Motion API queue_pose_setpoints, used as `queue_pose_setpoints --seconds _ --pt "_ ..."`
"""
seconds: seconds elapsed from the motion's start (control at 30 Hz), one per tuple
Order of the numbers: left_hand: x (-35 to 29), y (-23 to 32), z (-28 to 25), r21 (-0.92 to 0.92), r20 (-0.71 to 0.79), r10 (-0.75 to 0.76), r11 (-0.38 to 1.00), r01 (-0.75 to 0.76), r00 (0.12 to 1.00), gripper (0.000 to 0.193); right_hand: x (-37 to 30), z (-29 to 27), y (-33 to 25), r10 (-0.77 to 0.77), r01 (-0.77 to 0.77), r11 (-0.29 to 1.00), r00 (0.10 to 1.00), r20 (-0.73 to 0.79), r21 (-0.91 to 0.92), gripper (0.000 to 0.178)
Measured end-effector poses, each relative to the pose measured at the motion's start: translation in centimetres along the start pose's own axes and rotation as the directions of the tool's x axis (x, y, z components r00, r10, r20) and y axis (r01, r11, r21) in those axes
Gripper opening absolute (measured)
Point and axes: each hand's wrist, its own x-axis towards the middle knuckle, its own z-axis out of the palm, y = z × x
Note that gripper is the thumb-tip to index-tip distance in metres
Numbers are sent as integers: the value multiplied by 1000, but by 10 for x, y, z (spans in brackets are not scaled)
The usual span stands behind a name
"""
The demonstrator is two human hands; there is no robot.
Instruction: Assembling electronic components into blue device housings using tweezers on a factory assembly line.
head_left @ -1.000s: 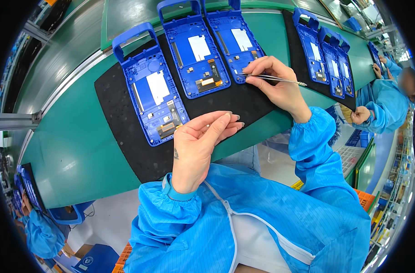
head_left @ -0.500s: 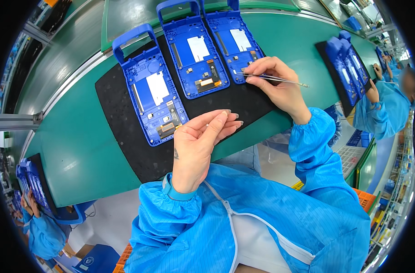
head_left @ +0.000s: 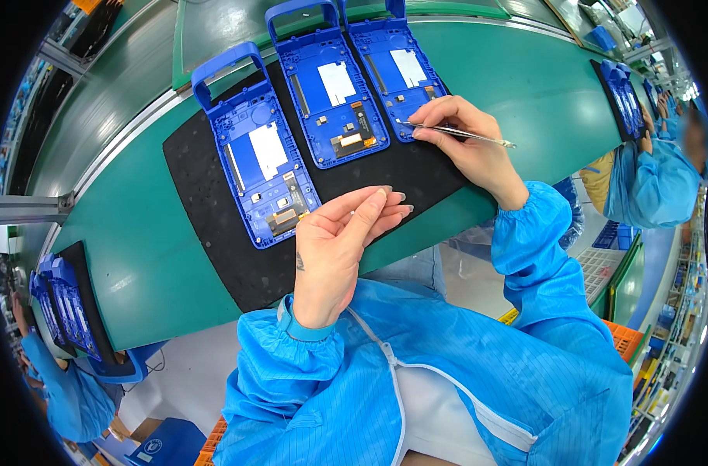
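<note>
Three blue plastic housings with raised loop ends lie side by side on a black mat (head_left: 202, 206): the left housing (head_left: 239, 128), the middle housing (head_left: 310, 84) and the right housing (head_left: 385, 48). Each has a white patch inside; dark flex parts show near their lower ends. My right hand (head_left: 478, 151) is closed on metal tweezers (head_left: 488, 140), their tips at the lower end of the right housing. Below the middle housing hovers my left hand (head_left: 334, 245), thumb pressed to the forefinger; whatever it pinches is too small to make out.
The mat rests on a green work surface (head_left: 129, 256). Another mat with blue housings (head_left: 622, 97) sits at the far right before a person in blue (head_left: 665, 186). More housings (head_left: 66, 303) are at the left, beside another blue-clad person (head_left: 70, 388). A metal rail (head_left: 97, 167) borders the far side.
My right hand and the tweezers have shifted slightly left. The far-right mat has moved farther away to the right, and the mat at the left has come a little toward me. My left hand stays put.
</note>
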Motion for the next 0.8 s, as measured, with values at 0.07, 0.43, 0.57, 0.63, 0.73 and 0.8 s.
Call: queue_pose_setpoints --seconds 0.07,0.43,0.57,0.63,0.73,0.8 --pt "0 0 0 -2 5 0 1000 0 1000 25 -1 -1 -1 -4 4 1000 1000 -16 7 14" --pt "4 -5 10 -14 -6 43 999 -43 999 26 -27 3 -36 -206 186 975 962 181 124 19" --pt "3 -4 10 -24 7 13 1000 -13 1000 24 -28 -23 -13 -25 37 986 996 -81 161 15" --pt "3 -3 13 -9 2 6 1000 -6 1000 22 -24 -35 2 36 -23 997 981 -191 68 14" --pt "5 -3 12 42 1 8 999 -8 1000 21 -23 -41 10 59 -55 998 982 -178 26 13" --pt "5 -3 12 51 7 8 999 -8 1000 21 -22 -41 12 34 -38 999 986 -166 -20 12"
